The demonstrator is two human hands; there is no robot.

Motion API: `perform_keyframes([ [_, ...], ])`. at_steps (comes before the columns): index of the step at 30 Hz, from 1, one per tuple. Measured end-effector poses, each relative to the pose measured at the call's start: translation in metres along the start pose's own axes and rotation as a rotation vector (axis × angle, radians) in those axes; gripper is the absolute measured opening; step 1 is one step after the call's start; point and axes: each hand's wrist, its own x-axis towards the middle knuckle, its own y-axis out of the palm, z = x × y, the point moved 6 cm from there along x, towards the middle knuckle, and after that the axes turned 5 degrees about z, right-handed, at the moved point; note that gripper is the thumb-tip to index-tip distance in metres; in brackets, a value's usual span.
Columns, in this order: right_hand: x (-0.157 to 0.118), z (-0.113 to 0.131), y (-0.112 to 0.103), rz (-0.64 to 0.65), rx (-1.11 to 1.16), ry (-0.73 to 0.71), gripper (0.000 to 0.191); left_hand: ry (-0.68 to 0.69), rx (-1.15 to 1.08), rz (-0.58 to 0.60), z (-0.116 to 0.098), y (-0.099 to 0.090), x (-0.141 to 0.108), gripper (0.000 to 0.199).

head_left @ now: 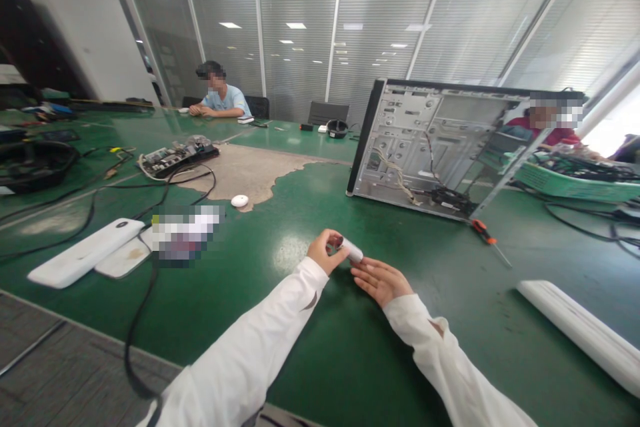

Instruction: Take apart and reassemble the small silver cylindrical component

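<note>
My left hand (326, 251) is closed around a small white cylinder (353, 249), gripping it near its dark reddish end between thumb and fingers. The cylinder is held tilted, a little above the green table. My right hand (384, 281) is just beside its lower right end, fingers stretched out, with the fingertips at or very near that end. Whether they actually touch it is hard to tell. A small round white object (240, 201) lies on the table to the left of the hands.
An opened computer case (400, 137) stands back right, with a screwdriver (483, 232) by its corner. White panels (87, 252) lie left, and another long white piece (583, 327) right. Black cables, a green basket (565, 181) and a circuit assembly (177, 157) surround. Two people sit across.
</note>
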Motion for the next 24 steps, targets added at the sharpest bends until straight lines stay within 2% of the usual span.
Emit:
perform_keyframes([
  [4, -0.003, -0.007, 0.005, 0.039, 0.07, 0.104, 0.014, 0.042, 0.043, 0.026, -0.007, 0.001, -0.002, 0.027],
  [10, -0.01, -0.011, 0.019, 0.166, 0.211, 0.336, 0.022, 0.151, 0.123, 0.082, -0.016, 0.004, -0.004, 0.031],
  [16, -0.016, -0.006, 0.025, 0.044, 0.403, 0.39, 0.031, 0.296, 0.236, 0.121, -0.03, 0.008, -0.01, 0.034],
  [24, -0.009, -0.011, 0.016, 0.001, 0.427, 0.387, 0.027, 0.495, 0.336, 0.215, -0.05, 0.018, -0.021, 0.035],
])
